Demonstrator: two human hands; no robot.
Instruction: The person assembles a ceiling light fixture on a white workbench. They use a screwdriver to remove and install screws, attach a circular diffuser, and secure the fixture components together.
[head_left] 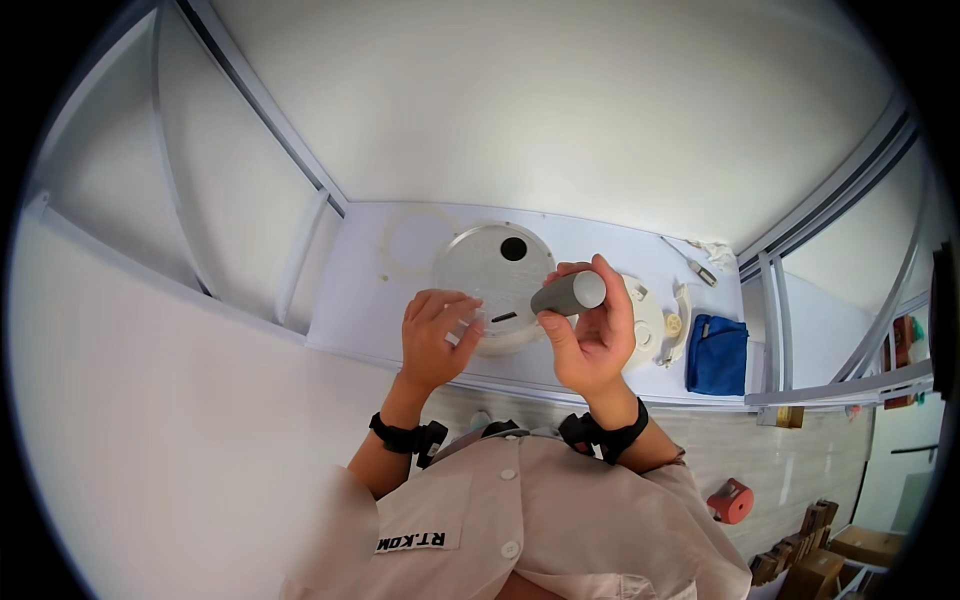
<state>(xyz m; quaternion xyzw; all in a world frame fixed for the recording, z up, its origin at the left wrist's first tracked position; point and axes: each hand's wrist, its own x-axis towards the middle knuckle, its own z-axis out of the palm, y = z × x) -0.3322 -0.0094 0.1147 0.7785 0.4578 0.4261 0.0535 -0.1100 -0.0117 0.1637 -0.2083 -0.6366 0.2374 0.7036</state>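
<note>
My right hand is closed around a grey cylinder with a lighter flat end, held tilted above the work surface. Below and to its left lies a large round white appliance. Its top bears a black circle and a short dark slot. My left hand is over the appliance's near left edge, fingers bent and thumb apart. Something pale shows between thumb and fingers, but I cannot tell whether it is a separate piece or the appliance's rim. Part of the appliance is hidden by my hands.
Right of the appliance lie a white disc-shaped part, a curved white piece, a folded blue cloth and a screwdriver-like tool. Metal frame posts border the white table. A red roll is on the floor.
</note>
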